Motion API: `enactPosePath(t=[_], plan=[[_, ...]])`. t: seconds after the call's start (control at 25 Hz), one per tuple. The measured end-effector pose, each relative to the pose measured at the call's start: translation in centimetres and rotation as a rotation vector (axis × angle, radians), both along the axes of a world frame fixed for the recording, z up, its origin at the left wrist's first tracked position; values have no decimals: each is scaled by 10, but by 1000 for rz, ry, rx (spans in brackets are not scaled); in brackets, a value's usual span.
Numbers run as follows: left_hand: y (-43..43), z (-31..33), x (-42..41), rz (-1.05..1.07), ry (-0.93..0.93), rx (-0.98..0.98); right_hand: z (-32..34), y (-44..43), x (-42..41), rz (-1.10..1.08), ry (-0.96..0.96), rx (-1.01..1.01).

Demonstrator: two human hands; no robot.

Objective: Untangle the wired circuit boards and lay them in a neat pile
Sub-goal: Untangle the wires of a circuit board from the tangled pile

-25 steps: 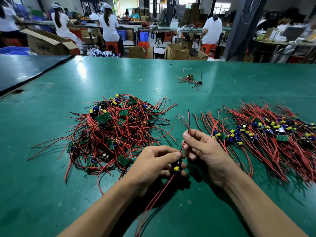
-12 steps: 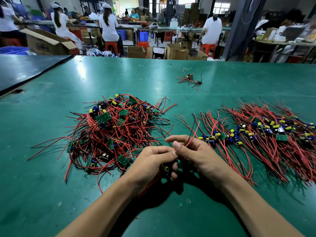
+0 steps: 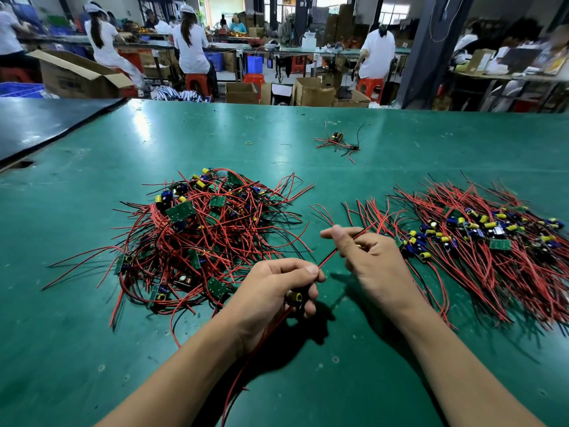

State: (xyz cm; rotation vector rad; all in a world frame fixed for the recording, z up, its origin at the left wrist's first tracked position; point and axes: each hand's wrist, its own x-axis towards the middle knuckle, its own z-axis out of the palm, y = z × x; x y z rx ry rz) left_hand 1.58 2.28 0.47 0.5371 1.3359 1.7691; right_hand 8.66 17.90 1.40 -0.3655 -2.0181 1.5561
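A tangled heap of small green circuit boards (image 3: 197, 229) with red and black wires lies left of centre on the green table (image 3: 77, 349). A combed-out pile of boards (image 3: 480, 238), wires fanned the same way, lies at the right. My left hand (image 3: 271, 294) grips one board with a yellow capacitor (image 3: 295, 298); its red wires trail down toward me. My right hand (image 3: 369, 260) pinches that board's upper red and black wires (image 3: 331, 255), stretched taut between both hands.
A small stray bunch of wired boards (image 3: 338, 141) lies at the far middle of the table, with a rubber band (image 3: 248, 143) to its left. A dark table (image 3: 46, 124) adjoins at the far left. Several people work at benches beyond, among cardboard boxes.
My right hand has slid up and to the right along the wires, away from my left hand, pulling them straight. My left hand stays in place holding the board.
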Motion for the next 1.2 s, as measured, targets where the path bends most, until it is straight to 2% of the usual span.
enactPosePath(t=[0.12, 0.2, 0.28, 0.36, 0.48, 0.56, 0.64, 0.8, 0.92, 1.08, 1.2], plan=[[1, 0, 3, 24, 82, -18, -6, 10, 0, -142, -26, 100], [1, 1, 4, 43, 92, -25, -10, 9, 0, -149, -44, 77], [2, 0, 4, 78, 91, -33, -11, 6, -2, -88, -48, -140], [4, -2, 4, 123, 87, -31, -10, 1, -3, 61, -101, -352], [6, -4, 5, 151, 67, -20, -14, -11, -1, 335, -169, -536], [5, -5, 4, 155, 70, -29, -14, -16, 0, 387, -148, -616], [5, -6, 4, 142, 95, -39, -12, -16, 0, 312, -128, -603], [5, -5, 5, 132, 136, -38, -12, -8, -2, 83, -74, -407], [4, -4, 6, 125, 186, -53, -13, 2, -6, -61, -1, -402], [3, -3, 7, 115, 240, -71, -8, 5, -8, -95, 9, -584], [2, -2, 8, 106, 259, -73, 0, 7, -5, 16, 27, -915]])
